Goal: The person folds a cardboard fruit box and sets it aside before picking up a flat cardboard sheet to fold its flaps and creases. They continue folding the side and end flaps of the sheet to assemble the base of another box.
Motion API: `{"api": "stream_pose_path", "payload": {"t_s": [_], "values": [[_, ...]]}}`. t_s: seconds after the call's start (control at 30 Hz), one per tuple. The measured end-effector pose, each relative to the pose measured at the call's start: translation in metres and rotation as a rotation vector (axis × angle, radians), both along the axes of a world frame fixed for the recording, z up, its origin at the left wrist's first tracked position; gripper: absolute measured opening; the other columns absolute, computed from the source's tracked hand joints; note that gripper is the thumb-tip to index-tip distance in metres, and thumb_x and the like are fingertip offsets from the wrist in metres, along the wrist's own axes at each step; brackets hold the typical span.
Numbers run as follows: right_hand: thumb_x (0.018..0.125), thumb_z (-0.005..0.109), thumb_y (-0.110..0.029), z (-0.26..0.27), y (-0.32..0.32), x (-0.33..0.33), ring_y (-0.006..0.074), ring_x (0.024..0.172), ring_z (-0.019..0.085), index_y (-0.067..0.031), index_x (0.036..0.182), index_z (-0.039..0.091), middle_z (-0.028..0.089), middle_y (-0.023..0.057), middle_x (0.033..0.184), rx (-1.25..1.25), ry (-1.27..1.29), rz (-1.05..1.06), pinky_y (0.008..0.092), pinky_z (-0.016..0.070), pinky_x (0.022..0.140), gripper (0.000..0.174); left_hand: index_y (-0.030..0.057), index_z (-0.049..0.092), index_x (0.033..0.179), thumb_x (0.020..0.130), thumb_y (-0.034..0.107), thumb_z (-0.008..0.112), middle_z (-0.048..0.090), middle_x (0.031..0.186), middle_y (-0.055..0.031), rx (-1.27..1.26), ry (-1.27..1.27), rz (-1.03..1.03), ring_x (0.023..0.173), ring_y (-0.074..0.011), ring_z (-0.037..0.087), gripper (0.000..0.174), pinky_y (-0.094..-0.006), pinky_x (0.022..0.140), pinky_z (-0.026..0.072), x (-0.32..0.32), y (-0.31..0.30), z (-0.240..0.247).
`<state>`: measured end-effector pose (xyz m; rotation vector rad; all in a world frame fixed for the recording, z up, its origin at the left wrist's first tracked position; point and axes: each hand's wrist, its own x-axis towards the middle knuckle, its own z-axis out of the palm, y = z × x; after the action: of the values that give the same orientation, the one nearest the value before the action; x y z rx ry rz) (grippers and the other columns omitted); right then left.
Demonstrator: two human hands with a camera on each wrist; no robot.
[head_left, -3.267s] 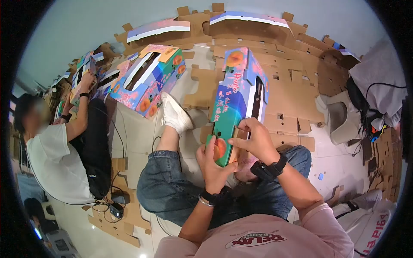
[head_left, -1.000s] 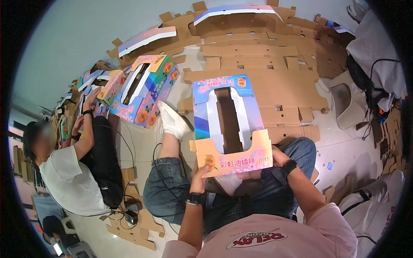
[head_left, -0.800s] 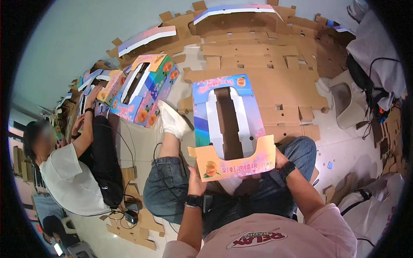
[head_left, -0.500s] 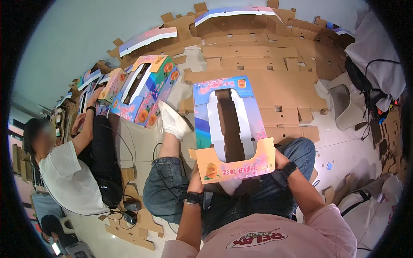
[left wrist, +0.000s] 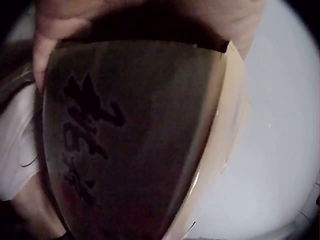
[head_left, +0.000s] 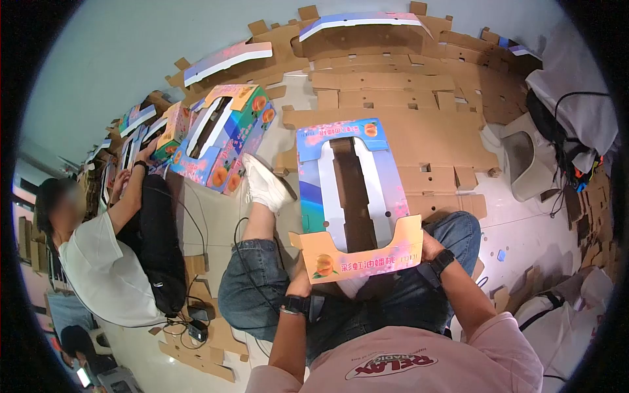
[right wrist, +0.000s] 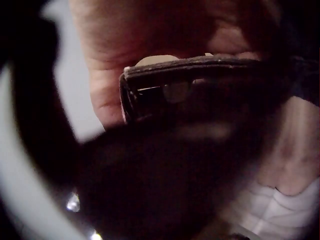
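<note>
In the head view a printed carton (head_left: 398, 187) lies over the lap, its long slot facing up between white inner flaps. A yellow-orange end flap (head_left: 367, 260) stands at the near end, its side tabs jutting past the carton. My left hand (head_left: 299, 281) grips the near left corner, fingers hidden below. At the near right side my right hand (head_left: 432, 247) holds the carton, its fingers mostly hidden. The left wrist view has my hand (left wrist: 225, 22) around the end of the carton (left wrist: 125, 125). Dark, the right wrist view shows my palm (right wrist: 150, 32) against a cardboard edge (right wrist: 200, 65).
Flat brown cardboard (head_left: 393, 131) covers the floor ahead. Another printed carton (head_left: 216, 141) stands left of the white shoe (head_left: 265, 187). A seated person (head_left: 111, 268) handles cartons farther left. A beige stool (head_left: 524, 157) and a dark bag stand right; cables lie on the floor left.
Since the oldest frame the carton has turned, its slot now facing up, and my hands have moved to its near sides. My left thumb has left the front flap. The carton has lowered slightly towards me.
</note>
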<state>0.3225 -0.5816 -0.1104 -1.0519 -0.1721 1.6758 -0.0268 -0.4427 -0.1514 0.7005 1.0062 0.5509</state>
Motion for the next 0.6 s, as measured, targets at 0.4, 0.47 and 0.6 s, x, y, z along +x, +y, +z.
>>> {"api": "stream_pose_path", "payload": {"t_s": [0.4,0.47,0.6], "values": [[0.079,0.070,-0.008,0.043,-0.009,-0.002,0.0175,0.097,0.063,-0.0046,0.134,0.045,0.061,0.0061,0.114,0.086,-0.067,-0.164,0.0336,0.0529,0.082,0.061,0.0032,0.040,0.139,0.087,0.020,0.065,0.056,0.122,-0.0072,0.021,-0.004,-0.047,0.110,-0.0194,0.056,0.060,-0.0326,0.095,0.0448,0.020,-0.001,0.070],[0.074,0.073,-0.006,0.060,-0.008,0.003,0.0181,0.097,0.063,-0.0042,0.136,0.044,0.061,0.0066,0.115,0.136,-0.190,-0.103,0.0338,0.0528,0.082,0.068,0.0024,0.037,0.142,0.079,0.017,0.070,0.055,0.125,-0.0076,0.112,-0.086,-0.083,0.113,-0.0205,0.054,0.072,-0.0336,0.097,0.0432,0.037,0.003,0.111],[0.063,0.080,-0.006,0.090,-0.003,0.014,0.0205,0.113,0.056,-0.0026,0.140,0.039,0.058,0.0090,0.126,0.229,-0.329,0.032,0.0347,0.0457,0.096,0.088,-0.0005,0.033,0.144,0.060,0.008,0.078,0.052,0.130,-0.0099,0.367,-0.152,-0.069,0.120,-0.0231,0.050,0.096,-0.0350,0.104,0.0378,0.060,0.017,0.172]]}}
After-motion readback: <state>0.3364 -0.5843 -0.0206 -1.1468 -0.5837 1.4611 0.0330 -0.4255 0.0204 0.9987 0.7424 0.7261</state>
